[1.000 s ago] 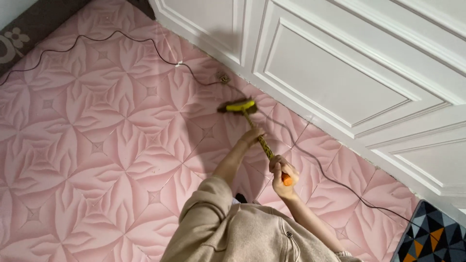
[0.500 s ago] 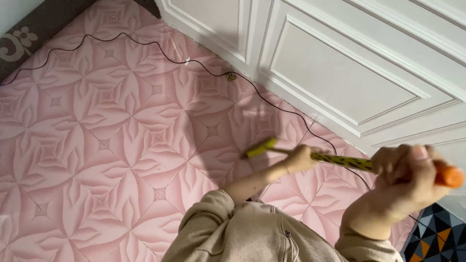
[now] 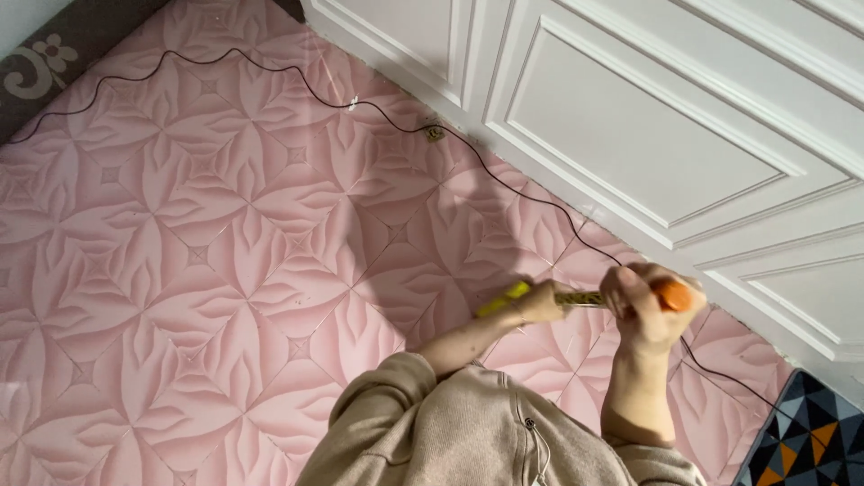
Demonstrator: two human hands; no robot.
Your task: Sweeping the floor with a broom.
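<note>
Since 0.5 s ago the broom (image 3: pixel 576 298) has swung lower and closer in, and the right hand (image 3: pixel 643 306) has dropped from the frame's right edge toward the middle. Both hands are clamped on the broom's handle, apart from each other: the right hand grips just below the orange end cap (image 3: pixel 675 295), the left hand (image 3: pixel 540 301) wraps the spotted yellow shaft further down, near the yellow head (image 3: pixel 504 299). That spread, 1 hand high and 1 low, looks suited to levering the handle in sweeping strokes. The broom lies nearly level above the pink patterned floor (image 3: pixel 225 252), its head blurred. A thin black cable (image 3: pixel 378 108) snakes along the floor beside the white panelled doors (image 3: pixel 648 135). No packages, labels or signs show; a dark flowered mat (image 3: pixel 54 54) sits top left, a triangle-patterned mat (image 3: pixel 810 441) bottom right.
</note>
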